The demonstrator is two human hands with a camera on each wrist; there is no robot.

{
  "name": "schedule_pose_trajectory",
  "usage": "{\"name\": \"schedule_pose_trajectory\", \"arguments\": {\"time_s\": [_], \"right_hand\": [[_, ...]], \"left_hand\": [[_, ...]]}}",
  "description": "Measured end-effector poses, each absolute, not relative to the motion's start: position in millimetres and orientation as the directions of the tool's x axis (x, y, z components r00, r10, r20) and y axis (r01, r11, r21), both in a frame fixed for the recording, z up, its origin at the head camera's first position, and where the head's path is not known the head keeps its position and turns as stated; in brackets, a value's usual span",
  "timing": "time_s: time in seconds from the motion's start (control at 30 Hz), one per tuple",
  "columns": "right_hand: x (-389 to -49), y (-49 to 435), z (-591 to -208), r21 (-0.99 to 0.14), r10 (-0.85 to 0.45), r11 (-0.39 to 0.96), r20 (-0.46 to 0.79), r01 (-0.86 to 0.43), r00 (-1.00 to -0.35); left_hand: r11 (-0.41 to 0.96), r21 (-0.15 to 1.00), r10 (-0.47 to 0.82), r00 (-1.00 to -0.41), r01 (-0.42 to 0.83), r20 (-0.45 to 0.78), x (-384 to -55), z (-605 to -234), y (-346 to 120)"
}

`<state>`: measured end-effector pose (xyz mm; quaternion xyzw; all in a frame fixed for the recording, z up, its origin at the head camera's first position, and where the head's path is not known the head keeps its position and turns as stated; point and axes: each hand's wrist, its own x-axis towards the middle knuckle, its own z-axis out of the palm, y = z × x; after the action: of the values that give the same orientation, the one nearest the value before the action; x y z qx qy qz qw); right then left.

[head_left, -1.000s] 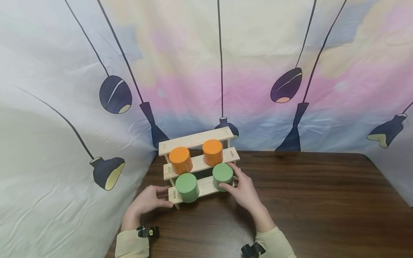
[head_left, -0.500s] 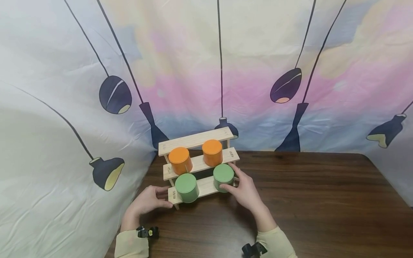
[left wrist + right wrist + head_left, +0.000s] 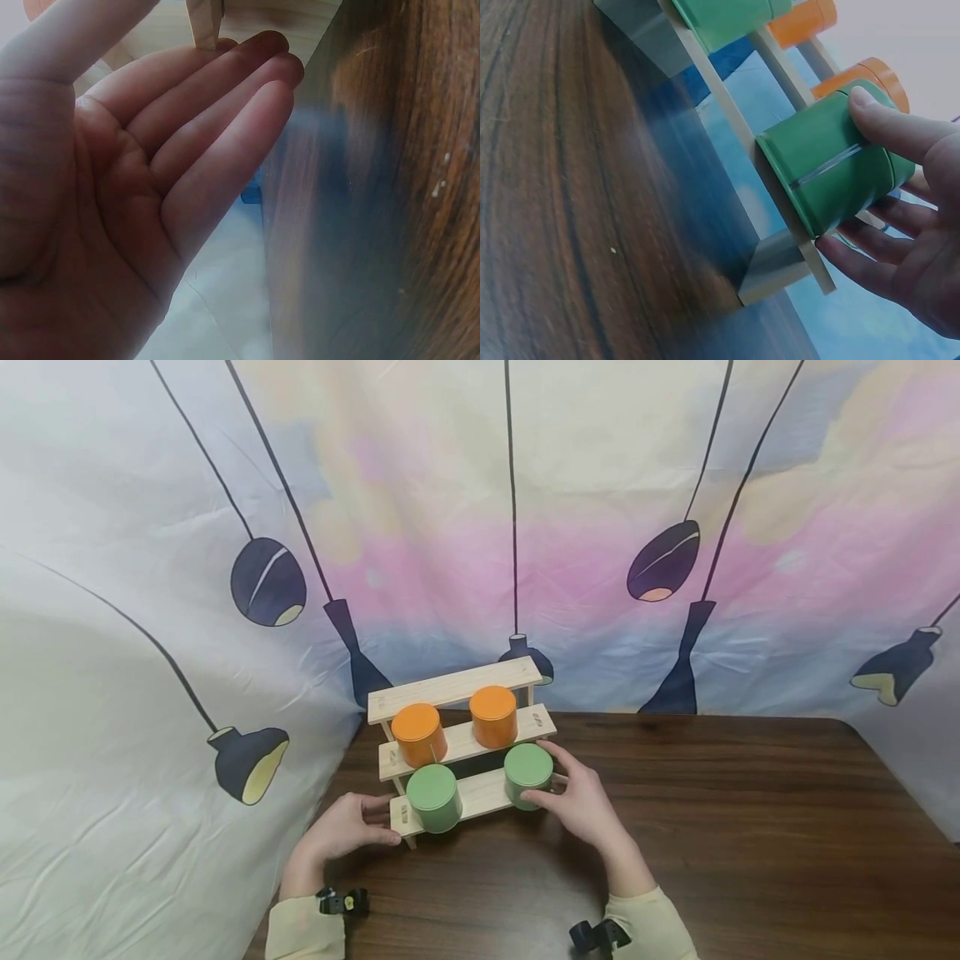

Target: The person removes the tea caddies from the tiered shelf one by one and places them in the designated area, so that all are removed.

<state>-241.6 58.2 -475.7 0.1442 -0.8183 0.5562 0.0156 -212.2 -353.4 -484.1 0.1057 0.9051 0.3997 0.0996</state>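
Observation:
A light wooden three-step stand (image 3: 483,795) bears two orange tins, left (image 3: 419,734) and right (image 3: 494,717), on its middle step. Two green tins, left (image 3: 434,798) and right (image 3: 528,776), stand upright on the lowest step. My right hand (image 3: 586,802) holds the right green tin at its side, thumb toward the front and fingers behind and below. At the lowest step's left end is my left hand (image 3: 347,828), thumb by the front corner. In the left wrist view, its fingers (image 3: 217,150) lie nearly straight, one against a wooden leg (image 3: 203,22).
The stand is on a dark wood-grain table (image 3: 735,827), near its back left edge. A cloth backdrop (image 3: 585,560) printed with hanging lamps rises behind and to the left. The stand's top step (image 3: 453,689) bears no tins.
My right hand has slid the right green tin a little to the right along the lowest step. My left hand and the other tins stay where they were.

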Motion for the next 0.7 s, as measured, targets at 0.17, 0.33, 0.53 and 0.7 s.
{"name": "schedule_pose_trajectory", "arguments": {"time_s": [0.17, 0.33, 0.53, 0.7], "right_hand": [[-242.4, 66.3, -474.2, -0.916, -0.243, 0.322, 0.165, -0.240, -0.956], [-244.8, 73.9, -475.9, -0.908, -0.265, 0.329, 0.173, -0.258, -0.949], [-247.0, 84.1, -476.5, -0.901, -0.256, 0.345, 0.180, -0.263, -0.950], [-249.7, 103.4, -477.2, -0.907, -0.219, 0.350, 0.162, -0.232, -0.962]], "left_hand": [[0.655, 0.748, 0.273, -0.957, 0.111, -0.097, -212.0, -483.7, -353.1], [0.674, 0.729, 0.263, -0.961, 0.116, -0.090, -211.3, -482.8, -352.1], [0.668, 0.737, 0.257, -0.961, 0.103, -0.099, -210.7, -484.1, -353.6], [0.665, 0.740, 0.255, -0.962, 0.102, -0.097, -210.3, -483.0, -352.6]]}}
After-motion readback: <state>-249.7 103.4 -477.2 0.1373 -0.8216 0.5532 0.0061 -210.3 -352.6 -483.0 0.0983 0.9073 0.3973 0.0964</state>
